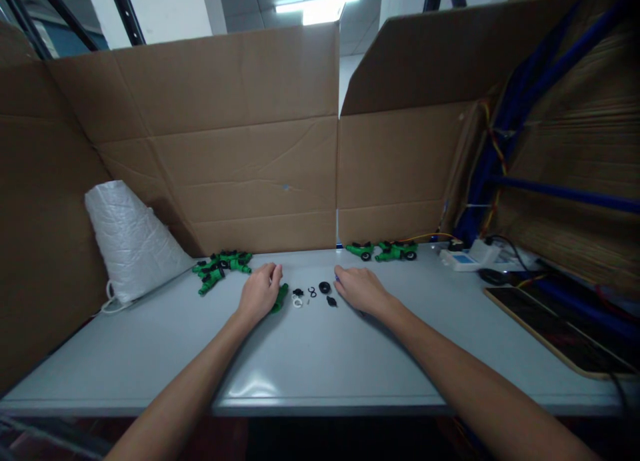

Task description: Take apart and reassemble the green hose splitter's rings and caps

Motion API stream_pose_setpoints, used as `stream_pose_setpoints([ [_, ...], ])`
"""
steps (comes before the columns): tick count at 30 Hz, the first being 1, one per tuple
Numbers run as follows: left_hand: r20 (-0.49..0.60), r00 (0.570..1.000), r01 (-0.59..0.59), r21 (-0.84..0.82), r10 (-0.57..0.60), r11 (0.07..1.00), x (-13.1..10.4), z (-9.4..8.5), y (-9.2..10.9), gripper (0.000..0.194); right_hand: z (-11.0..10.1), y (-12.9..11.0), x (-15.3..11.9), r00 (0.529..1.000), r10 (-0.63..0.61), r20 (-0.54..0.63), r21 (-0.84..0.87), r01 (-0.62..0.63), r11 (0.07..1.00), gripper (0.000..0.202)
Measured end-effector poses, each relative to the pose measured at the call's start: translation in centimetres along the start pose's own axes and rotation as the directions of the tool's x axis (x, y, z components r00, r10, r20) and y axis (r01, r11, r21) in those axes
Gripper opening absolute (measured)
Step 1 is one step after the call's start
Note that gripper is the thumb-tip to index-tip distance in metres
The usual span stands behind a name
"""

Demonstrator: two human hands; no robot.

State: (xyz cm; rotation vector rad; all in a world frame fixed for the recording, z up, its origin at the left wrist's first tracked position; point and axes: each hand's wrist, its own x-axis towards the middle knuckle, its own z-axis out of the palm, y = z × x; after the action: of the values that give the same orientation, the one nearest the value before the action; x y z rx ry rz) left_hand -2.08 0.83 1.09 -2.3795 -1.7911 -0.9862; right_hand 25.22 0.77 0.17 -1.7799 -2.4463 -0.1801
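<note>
My left hand rests on the grey table with its fingers curled, beside a green part that it partly covers. My right hand lies on the table with its fingers bent together; whether something is in them is hidden. Between the hands are a black wheel, a small black piece, another black piece, black curved clips and white rings. The wheel is nearest to my right hand.
Several green assemblies sit at the back left, and green wheeled ones at the back right. A white bag leans left. A power strip and dark panel are right. Cardboard walls enclose the table.
</note>
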Motion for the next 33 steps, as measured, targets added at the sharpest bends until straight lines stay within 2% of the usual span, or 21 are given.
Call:
stream_pose_setpoints([
  [4, -0.016, 0.999, 0.032, -0.025, -0.033, 0.999, 0.2, 0.3, -0.5, 0.039, -0.1, 0.0, 0.1, 1.0, 0.012, -0.028, 0.008, -0.012, 1.0, 0.026],
  [10, -0.099, 0.99, 0.093, -0.069, -0.1, 0.993, 0.5, 0.8, -1.5, 0.031, -0.3, 0.0, 0.3, 0.995, 0.063, -0.076, 0.051, -0.06, 0.997, 0.025],
  [17, -0.198, 0.974, 0.07, -0.198, -0.11, 0.978, 1.0, 0.9, -2.8, 0.038, 0.1, 0.1, 0.6, 0.99, 0.076, -0.123, 0.132, -0.059, 0.99, 0.024],
  [26, -0.207, 0.954, 0.123, -0.394, -0.218, 0.911, 2.3, 1.5, -5.8, 0.05, 1.1, 1.4, 1.5, 0.977, 0.142, -0.159, 0.232, -0.102, 0.967, 0.022],
  [33, -0.259, 0.919, 0.134, -0.503, -0.297, 0.854, 2.6, 1.3, -6.0, 0.053, 2.1, 3.0, 2.6, 0.951, 0.247, -0.187, 0.367, -0.165, 0.915, 0.02],
])
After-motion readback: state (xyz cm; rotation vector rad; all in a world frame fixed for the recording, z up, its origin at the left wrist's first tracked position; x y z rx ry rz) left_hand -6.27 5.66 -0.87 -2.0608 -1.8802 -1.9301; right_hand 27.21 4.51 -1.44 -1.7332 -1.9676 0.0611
